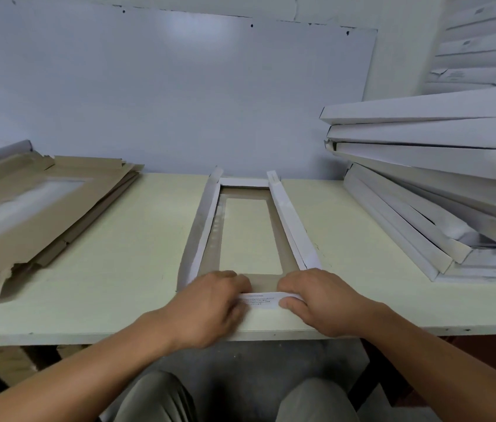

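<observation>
A flat cardboard box blank (258,283) with a long window cut-out lies in the middle of the pale table (118,263), brown side up, its white side flaps (289,220) raised. The near end flap (260,300), white with small print, is folded up toward me. My left hand (210,306) grips the left part of that flap, fingers curled over its edge. My right hand (322,303) holds the right part, thumb under it and fingers on top.
A pile of flat brown blanks (36,205) lies at the left of the table. Stacked white folded boxes (441,184) lean at the right, with more on a shelf (481,44) above. A white wall panel (179,95) stands behind. My knees show under the table edge.
</observation>
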A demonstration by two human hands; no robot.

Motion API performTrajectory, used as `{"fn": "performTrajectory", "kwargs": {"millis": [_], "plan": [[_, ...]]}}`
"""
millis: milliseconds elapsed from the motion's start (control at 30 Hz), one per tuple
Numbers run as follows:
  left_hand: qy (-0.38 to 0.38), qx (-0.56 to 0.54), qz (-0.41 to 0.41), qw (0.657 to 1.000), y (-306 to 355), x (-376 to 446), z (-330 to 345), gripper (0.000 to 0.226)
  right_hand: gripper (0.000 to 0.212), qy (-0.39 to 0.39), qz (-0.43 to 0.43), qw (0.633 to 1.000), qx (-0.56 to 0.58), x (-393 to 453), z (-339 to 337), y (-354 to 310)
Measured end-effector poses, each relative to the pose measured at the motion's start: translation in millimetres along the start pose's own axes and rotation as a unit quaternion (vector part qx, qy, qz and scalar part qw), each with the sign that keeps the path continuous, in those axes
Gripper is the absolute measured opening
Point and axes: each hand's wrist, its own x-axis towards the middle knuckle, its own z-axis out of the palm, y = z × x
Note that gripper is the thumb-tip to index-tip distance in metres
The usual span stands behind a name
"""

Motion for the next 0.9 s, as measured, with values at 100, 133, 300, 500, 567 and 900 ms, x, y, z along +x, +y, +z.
{"fn": "performTrajectory", "kwargs": {"millis": [100,133,300,500,567,900], "plan": [[0.001,0.010,-0.002,1.000,0,3,2,0.022,0.028,0.017,-0.018,1.000,0.002,4,3,-4],[-0.003,0.013,0.001,1.000,-1,3,-1,0.023,0.030,0.016,-0.034,0.999,0.008,5,3,-4],[-0.064,0.005,0.038,0.997,-20,-16,-18,0.025,0.048,-0.057,-0.039,0.985,0.158,2,-12,18],[-0.102,-0.015,0.035,0.994,-59,-42,-46,0.021,0.049,-0.086,-0.075,0.986,0.123,15,-23,36],[-0.115,-0.007,0.028,0.993,-72,-49,-54,0.025,0.043,-0.062,-0.076,0.989,0.110,23,-23,41],[-0.151,0.089,-0.083,0.981,-147,-76,-99,0.038,0.015,-0.060,0.019,0.997,-0.035,56,-32,62]]}}
